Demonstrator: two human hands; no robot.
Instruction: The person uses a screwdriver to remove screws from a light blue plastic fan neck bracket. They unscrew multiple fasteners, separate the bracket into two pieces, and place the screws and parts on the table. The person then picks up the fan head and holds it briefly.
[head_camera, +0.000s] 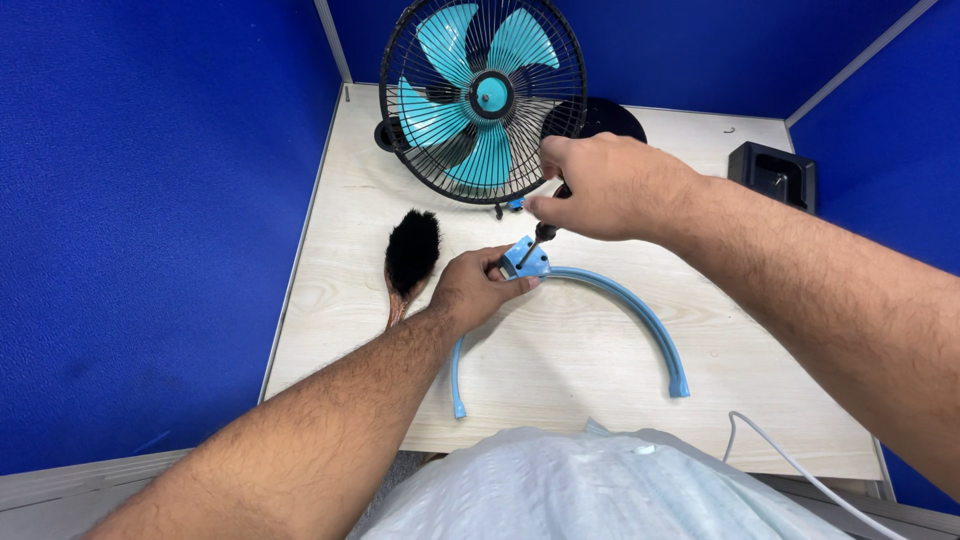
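Observation:
My left hand (478, 288) pinches the clasp end of a light blue plastic ring band (640, 312), which curves in an arc over the pale wooden table (560, 370). My right hand (600, 186) grips a screwdriver (532, 240) from above, its tip set down into the band's clasp beside my left fingers. Behind both hands stands a small desk fan (482, 98) with teal blades inside a black wire grille.
A black-bristled brush (410, 252) with a wooden handle lies left of my left hand. A black box (774, 172) sits at the back right corner. A white cable (780, 450) runs off the front right edge. Blue partition walls (150, 220) enclose the table.

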